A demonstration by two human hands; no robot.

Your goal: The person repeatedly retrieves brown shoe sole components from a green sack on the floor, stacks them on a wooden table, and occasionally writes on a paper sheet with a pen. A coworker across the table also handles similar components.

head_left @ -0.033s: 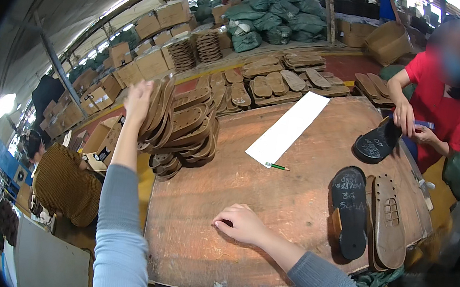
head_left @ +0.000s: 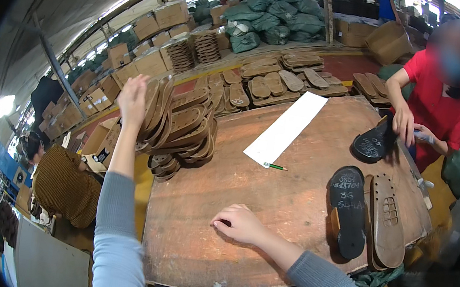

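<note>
My left hand (head_left: 132,100) is stretched out to the left end of a leaning stack of brown shoe soles (head_left: 179,131) on the round wooden table (head_left: 268,206); its fingers rest on the outermost upright sole. My right hand (head_left: 240,224) lies on the bare tabletop near me, fingers curled, holding nothing. A black sole (head_left: 347,210) and a brown perforated sole (head_left: 387,217) lie side by side at the table's right.
A white paper strip (head_left: 286,127) and a green pen (head_left: 275,166) lie mid-table. A person in a red top (head_left: 446,108) handles a black sole (head_left: 373,142) at the far right. Another person in brown (head_left: 62,185) sits low left. Soles, cartons and green sacks fill the floor behind.
</note>
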